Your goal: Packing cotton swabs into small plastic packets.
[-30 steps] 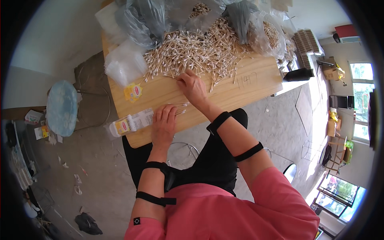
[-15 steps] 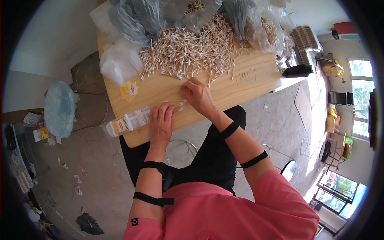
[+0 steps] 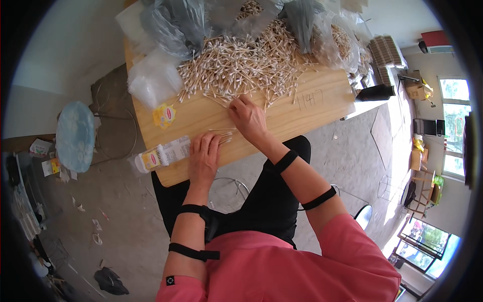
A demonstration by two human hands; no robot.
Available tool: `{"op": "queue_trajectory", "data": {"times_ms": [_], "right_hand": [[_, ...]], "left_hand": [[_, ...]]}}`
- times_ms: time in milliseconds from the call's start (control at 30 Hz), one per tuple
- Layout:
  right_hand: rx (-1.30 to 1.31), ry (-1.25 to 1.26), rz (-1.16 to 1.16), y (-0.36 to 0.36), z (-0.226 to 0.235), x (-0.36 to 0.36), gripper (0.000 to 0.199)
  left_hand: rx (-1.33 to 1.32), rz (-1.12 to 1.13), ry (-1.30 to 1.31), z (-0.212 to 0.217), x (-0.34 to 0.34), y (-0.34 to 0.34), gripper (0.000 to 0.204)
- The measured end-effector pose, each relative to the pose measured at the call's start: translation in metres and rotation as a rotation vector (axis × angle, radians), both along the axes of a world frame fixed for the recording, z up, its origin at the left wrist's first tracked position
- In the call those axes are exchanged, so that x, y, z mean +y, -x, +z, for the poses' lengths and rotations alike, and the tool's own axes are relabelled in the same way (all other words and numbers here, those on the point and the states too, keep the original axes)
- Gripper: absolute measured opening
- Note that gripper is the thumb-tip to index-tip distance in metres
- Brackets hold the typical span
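A big heap of cotton swabs (image 3: 241,63) with wooden sticks covers the far half of the wooden table (image 3: 312,103). My right hand (image 3: 247,117) rests palm down at the heap's near edge, fingers touching loose swabs. My left hand (image 3: 204,156) lies flat near the table's front edge on a small bunch of swabs (image 3: 225,136) that pokes out past its fingertips. Left of that hand lies a clear packet of swabs (image 3: 162,155) with a yellow label, half over the table's edge.
Clear and grey plastic bags (image 3: 166,30) crowd the table's far side. A yellow label (image 3: 165,116) lies on the wood. A black box (image 3: 375,92) sits at the right corner, a round light-blue stool (image 3: 75,136) on the floor to the left.
My right hand went from the heap back toward my left hand and has now moved out to the heap's edge again. My left hand stayed flat on its small bunch.
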State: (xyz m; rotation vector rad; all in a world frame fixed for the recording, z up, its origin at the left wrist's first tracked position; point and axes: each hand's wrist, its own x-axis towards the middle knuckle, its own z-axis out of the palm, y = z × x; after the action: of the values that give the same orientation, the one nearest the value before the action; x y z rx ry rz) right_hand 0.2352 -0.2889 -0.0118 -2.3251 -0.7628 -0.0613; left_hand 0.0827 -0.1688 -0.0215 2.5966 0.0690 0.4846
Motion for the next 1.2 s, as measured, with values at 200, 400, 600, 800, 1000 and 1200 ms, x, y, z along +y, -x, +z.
{"op": "queue_trajectory", "data": {"times_ms": [200, 400, 600, 800, 1000, 1200], "right_hand": [[-0.018, -0.028, 0.031, -0.005, 0.0, 0.012, 0.01], [0.191, -0.02, 0.165, 0.0, 0.01, -0.024, 0.013], [0.139, -0.158, 0.274, 0.01, 0.009, -0.03, 0.013], [0.196, -0.17, 0.242, 0.008, 0.005, -0.031, 0.011], [0.138, -0.133, 0.193, 0.013, -0.001, -0.025, 0.008], [0.156, -0.09, 0.15, 0.014, 0.014, -0.003, 0.009]], "left_hand": [[-0.021, -0.002, -0.005, -0.001, -0.002, -0.005, 0.03], [0.005, 0.0, -0.004, -0.003, 0.0, 0.002, 0.03], [0.011, -0.021, -0.027, -0.003, 0.0, -0.002, 0.031], [-0.003, -0.014, 0.002, -0.001, 0.0, -0.002, 0.031], [0.011, -0.023, 0.001, 0.002, 0.0, -0.004, 0.033], [-0.02, -0.017, -0.083, 0.002, 0.001, -0.004, 0.038]]}}
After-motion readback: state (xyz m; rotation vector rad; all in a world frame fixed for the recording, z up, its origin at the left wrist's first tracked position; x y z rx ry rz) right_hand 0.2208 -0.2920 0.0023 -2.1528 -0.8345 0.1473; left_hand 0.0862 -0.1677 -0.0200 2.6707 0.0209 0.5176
